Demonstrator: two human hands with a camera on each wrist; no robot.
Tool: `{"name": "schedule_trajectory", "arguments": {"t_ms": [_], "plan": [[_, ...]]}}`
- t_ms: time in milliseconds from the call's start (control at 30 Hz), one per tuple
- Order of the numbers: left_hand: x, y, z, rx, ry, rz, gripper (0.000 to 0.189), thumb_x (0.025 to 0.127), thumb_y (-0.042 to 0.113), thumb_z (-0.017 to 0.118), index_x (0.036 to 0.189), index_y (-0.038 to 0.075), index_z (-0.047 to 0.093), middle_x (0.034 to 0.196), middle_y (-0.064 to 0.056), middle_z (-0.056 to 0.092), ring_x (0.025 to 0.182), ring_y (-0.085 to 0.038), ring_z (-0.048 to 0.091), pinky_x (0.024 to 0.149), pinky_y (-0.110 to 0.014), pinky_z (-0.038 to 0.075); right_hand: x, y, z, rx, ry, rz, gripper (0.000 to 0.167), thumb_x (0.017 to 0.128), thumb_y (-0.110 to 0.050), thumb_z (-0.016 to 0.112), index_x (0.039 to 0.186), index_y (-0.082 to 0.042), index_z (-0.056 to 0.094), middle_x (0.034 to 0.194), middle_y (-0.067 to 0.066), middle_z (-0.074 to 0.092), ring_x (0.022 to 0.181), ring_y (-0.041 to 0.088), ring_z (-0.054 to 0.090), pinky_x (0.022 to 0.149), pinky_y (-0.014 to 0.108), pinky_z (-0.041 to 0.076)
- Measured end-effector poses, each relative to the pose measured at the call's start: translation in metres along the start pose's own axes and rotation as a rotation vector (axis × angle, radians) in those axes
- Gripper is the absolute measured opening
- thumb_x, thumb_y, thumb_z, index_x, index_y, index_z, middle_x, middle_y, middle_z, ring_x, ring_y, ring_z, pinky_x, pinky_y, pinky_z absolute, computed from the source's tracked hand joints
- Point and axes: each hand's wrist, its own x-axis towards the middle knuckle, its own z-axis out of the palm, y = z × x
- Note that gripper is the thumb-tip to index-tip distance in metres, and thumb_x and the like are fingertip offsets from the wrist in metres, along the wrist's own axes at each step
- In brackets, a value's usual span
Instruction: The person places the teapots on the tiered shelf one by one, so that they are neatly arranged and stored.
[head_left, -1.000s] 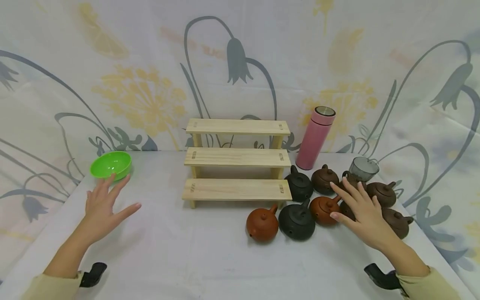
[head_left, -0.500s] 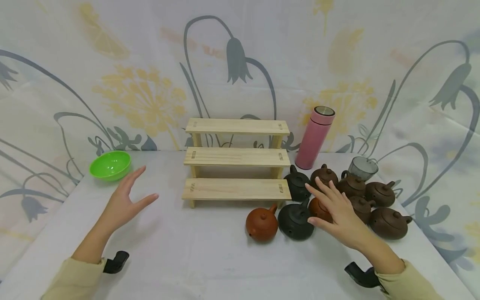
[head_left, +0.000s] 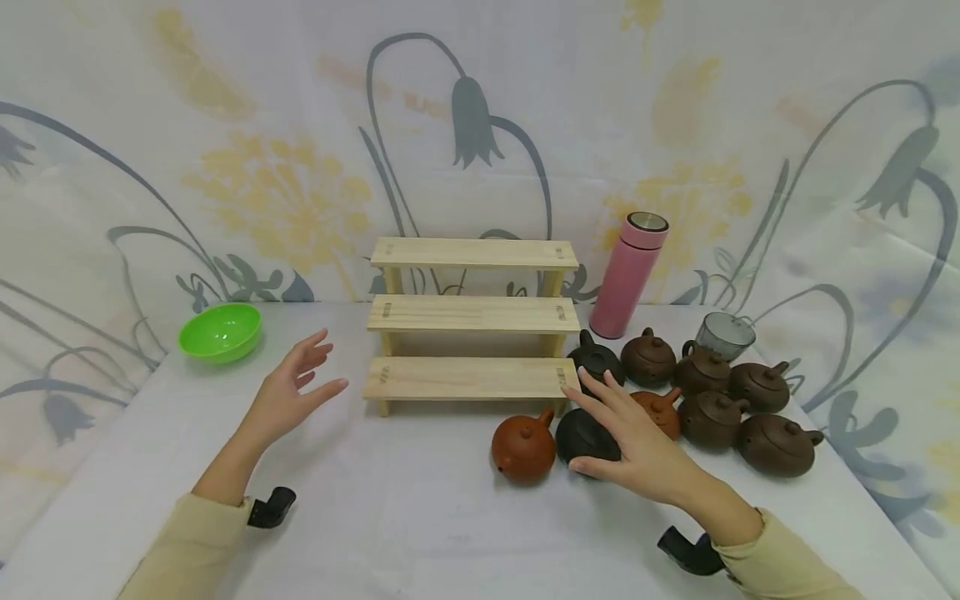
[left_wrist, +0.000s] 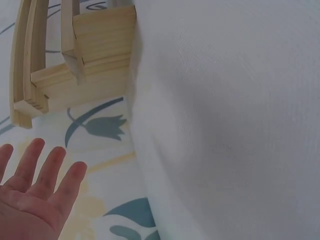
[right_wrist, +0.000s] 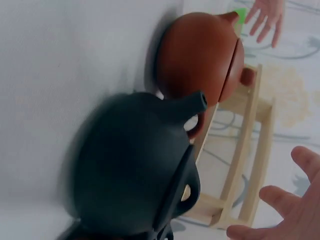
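My right hand (head_left: 637, 442) hovers with spread fingers over a black teapot (head_left: 585, 442), holding nothing. Left of that teapot sits a reddish-orange teapot (head_left: 523, 450); both loom close in the right wrist view, the black teapot (right_wrist: 130, 170) nearer than the orange teapot (right_wrist: 197, 57). Another black teapot (head_left: 595, 360) stands behind, and a second orange teapot (head_left: 660, 412) is partly covered by my right hand. Over the white table my left hand (head_left: 285, 396) is raised, fingers loosely bent, nothing in it. Between the hands stands a three-step wooden rack (head_left: 472, 379).
Several brown teapots (head_left: 776, 446) cluster at the right, with a clear glass cup (head_left: 725, 336) behind them. A pink thermos (head_left: 628, 279) stands right of the rack. At the far left is a green bowl (head_left: 221, 333). Floral cloth (head_left: 300, 150) hangs behind the table.
My left hand has moved right, away from the green bowl. My right hand has moved left from the brown teapots to above the front black teapot.
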Motion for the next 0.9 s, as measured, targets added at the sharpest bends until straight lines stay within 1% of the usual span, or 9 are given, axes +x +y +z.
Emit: {"name": "schedule_trajectory", "arguments": {"t_ms": [67,233,367,533,600,767,900], "plan": [[0.003,0.001,0.003,-0.024,-0.019,-0.007,0.076,0.086,0.021,0.069,0.146,0.007,0.025,0.137,-0.024,0.04,0.125,-0.042,0.039,0.1,-0.052,0.033,0.002,-0.002,0.003,0.004,-0.012,-0.014,0.078,0.08,-0.041,0.071,0.146,-0.026,0.031,0.153,0.004,0.017,0.137,0.042,0.008,0.093,0.072,0.022],[0.012,0.001,0.012,-0.071,-0.053,-0.014,0.073,0.086,0.018,0.068,0.145,0.006,0.026,0.133,-0.026,0.044,0.12,-0.042,0.044,0.097,-0.051,0.037,0.009,-0.008,0.011,0.015,-0.038,-0.041,0.078,0.079,-0.046,0.071,0.144,-0.024,0.035,0.152,0.01,0.021,0.136,0.041,0.014,0.096,0.066,0.027],[0.018,0.001,0.017,-0.108,-0.078,-0.014,0.068,0.086,0.016,0.068,0.142,0.005,0.032,0.13,-0.025,0.047,0.119,-0.04,0.046,0.094,-0.049,0.041,0.013,-0.014,0.016,0.03,-0.061,-0.065,0.076,0.078,-0.05,0.069,0.143,-0.026,0.036,0.151,0.011,0.022,0.136,0.041,0.016,0.096,0.064,0.028],[0.026,0.003,0.026,-0.129,-0.082,-0.01,0.063,0.086,0.014,0.069,0.139,0.005,0.037,0.128,-0.024,0.049,0.117,-0.039,0.047,0.092,-0.048,0.043,0.017,-0.018,0.023,0.04,-0.083,-0.103,0.074,0.078,-0.051,0.07,0.141,-0.024,0.042,0.148,0.012,0.029,0.135,0.041,0.02,0.096,0.063,0.029],[0.029,0.004,0.03,-0.132,-0.079,-0.001,0.062,0.085,0.012,0.069,0.139,0.004,0.037,0.127,-0.025,0.049,0.116,-0.04,0.048,0.092,-0.049,0.043,0.018,-0.018,0.025,0.039,-0.097,-0.107,0.072,0.078,-0.052,0.069,0.139,-0.023,0.044,0.146,0.011,0.033,0.133,0.039,0.025,0.097,0.061,0.031],[0.035,0.007,0.036,-0.124,-0.072,-0.008,0.066,0.085,0.013,0.069,0.14,0.01,0.035,0.127,-0.024,0.048,0.116,-0.04,0.048,0.09,-0.05,0.044,0.023,-0.019,0.03,0.021,-0.133,-0.108,0.069,0.077,-0.049,0.071,0.136,-0.022,0.047,0.139,0.01,0.042,0.126,0.032,0.038,0.096,0.054,0.036],[0.039,0.008,0.04,-0.1,-0.061,-0.021,0.066,0.085,0.017,0.07,0.14,0.014,0.035,0.127,-0.023,0.049,0.114,-0.04,0.049,0.089,-0.051,0.044,0.028,-0.018,0.033,0.012,-0.159,-0.11,0.063,0.076,-0.037,0.076,0.132,-0.019,0.052,0.132,0.009,0.047,0.121,0.03,0.043,0.093,0.05,0.04]]}}
